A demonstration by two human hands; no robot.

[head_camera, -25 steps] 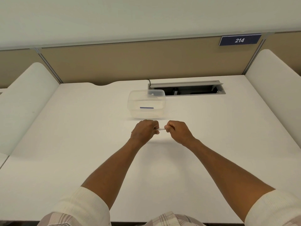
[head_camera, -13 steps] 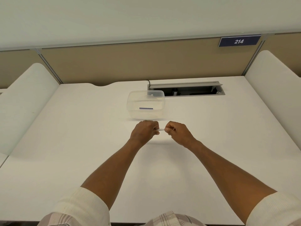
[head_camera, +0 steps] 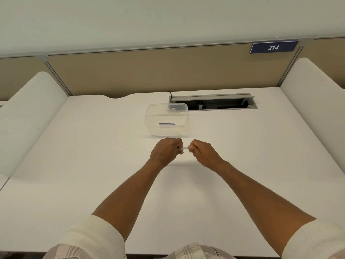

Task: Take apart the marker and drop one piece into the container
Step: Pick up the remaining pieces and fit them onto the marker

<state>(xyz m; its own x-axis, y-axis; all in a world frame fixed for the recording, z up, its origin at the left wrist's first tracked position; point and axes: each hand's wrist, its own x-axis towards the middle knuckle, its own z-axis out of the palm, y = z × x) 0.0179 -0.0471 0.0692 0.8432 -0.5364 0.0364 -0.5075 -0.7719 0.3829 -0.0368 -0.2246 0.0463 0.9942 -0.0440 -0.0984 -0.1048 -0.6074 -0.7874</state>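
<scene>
A thin white marker (head_camera: 185,148) is held level just above the white desk (head_camera: 93,165), and only a short stretch of it shows between my fists. My left hand (head_camera: 165,151) is closed around its left end. My right hand (head_camera: 202,151) pinches the right end. Both ends are hidden inside my fingers, so I cannot tell cap from body. Just beyond my hands stands a clear plastic container (head_camera: 149,120), open on top, with a small blue strip (head_camera: 167,124) showing on or behind its near wall.
An open cable hatch (head_camera: 212,103) with a grey frame is set into the desk behind and to the right of the container. A beige partition with a blue "214" sign (head_camera: 273,47) closes the back. White rounded dividers (head_camera: 28,116) flank the desk on both sides.
My hands have stayed almost in place with the marker between them. The visible gap between the fists looks the same.
</scene>
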